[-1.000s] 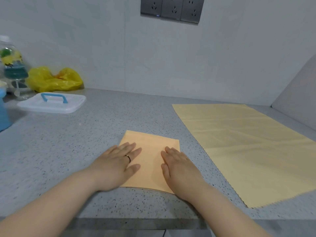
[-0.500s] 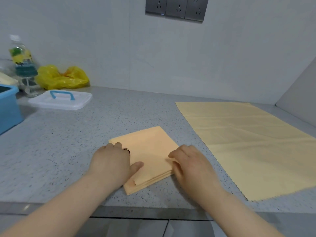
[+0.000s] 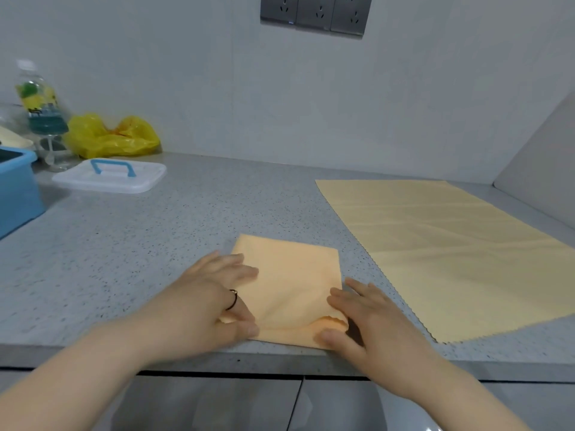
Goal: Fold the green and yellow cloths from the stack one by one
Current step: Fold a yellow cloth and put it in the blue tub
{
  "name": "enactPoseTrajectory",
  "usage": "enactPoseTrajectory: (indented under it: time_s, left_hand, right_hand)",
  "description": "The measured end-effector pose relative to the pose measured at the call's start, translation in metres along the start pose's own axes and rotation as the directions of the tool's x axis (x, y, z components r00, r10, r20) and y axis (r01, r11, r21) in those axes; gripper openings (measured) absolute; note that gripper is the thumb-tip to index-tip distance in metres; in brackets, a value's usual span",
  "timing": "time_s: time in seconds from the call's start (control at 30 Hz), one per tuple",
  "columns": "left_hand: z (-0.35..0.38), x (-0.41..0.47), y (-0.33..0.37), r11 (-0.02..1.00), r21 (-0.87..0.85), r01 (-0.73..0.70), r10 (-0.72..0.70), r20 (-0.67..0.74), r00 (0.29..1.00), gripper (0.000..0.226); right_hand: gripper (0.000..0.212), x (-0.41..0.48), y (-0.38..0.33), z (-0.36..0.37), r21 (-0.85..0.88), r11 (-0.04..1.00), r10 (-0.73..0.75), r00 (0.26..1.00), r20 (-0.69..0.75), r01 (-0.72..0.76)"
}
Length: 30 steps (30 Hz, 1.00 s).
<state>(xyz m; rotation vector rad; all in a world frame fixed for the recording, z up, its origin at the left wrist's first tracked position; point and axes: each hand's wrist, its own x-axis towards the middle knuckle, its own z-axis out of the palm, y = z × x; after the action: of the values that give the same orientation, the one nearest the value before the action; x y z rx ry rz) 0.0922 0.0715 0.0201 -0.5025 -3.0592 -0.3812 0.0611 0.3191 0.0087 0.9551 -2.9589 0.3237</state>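
While left grip [image 3: 211, 300] and right grip [image 3: 373, 325] press flat, fingers unclenched, folded cloth [image 3: 289, 281] lies long axis front-to-back.

Folded cloth [image 3: 292, 284] lies at the front edge of the counter [image 3: 155, 244], centre. Left hand [image 3: 208, 300] rests on its left side, right hand [image 3: 370, 321] on its near right corner. Spread cloth [image 3: 441, 253] lies flat to the right (apart from the folded one), reaching back towards the wall. Lid [image 3: 109, 178] sits far left; tub [image 3: 15, 194] lies left of it. Bag [image 3: 112, 138] and bottle [image 3: 40, 107] stand behind the lid. Sockets [image 3: 314, 12] are on the wall above.
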Motion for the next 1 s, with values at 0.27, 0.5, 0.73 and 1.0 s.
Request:
enactPoseTrajectory:
  time_s: [0.27, 0.5, 0.73, 1.0]
  left_hand:
    - [0.003, -0.011, -0.01, 0.963, -0.266, 0.05, -0.021, 0.112, 0.993, 0.073]
    - [0.007, -0.025, -0.009, 0.987, -0.16, -0.004, 0.014, 0.061, 0.998, 0.07]
    - [0.005, -0.037, -0.009, 0.98, -0.186, -0.068, 0.065, -0.024, 0.998, 0.059]
    - [0.015, -0.036, -0.015, 0.97, -0.197, -0.139, 0.088, -0.248, 0.965, 0.056]
  right_hand:
    - [0.085, -0.005, -0.013, 0.012, 0.038, 0.999, -0.013, 0.999, -0.044, 0.015]
    - [0.08, -0.009, -0.012, 0.012, 0.122, 0.993, 0.018, 0.996, -0.088, -0.007]
    - [0.038, -0.022, -0.008, 0.022, 0.319, 0.948, 0.099, 0.951, -0.293, 0.0]
    - [0.048, -0.028, -0.004, 0.022, 0.582, 0.813, 0.284, 0.88, -0.38, -0.011]
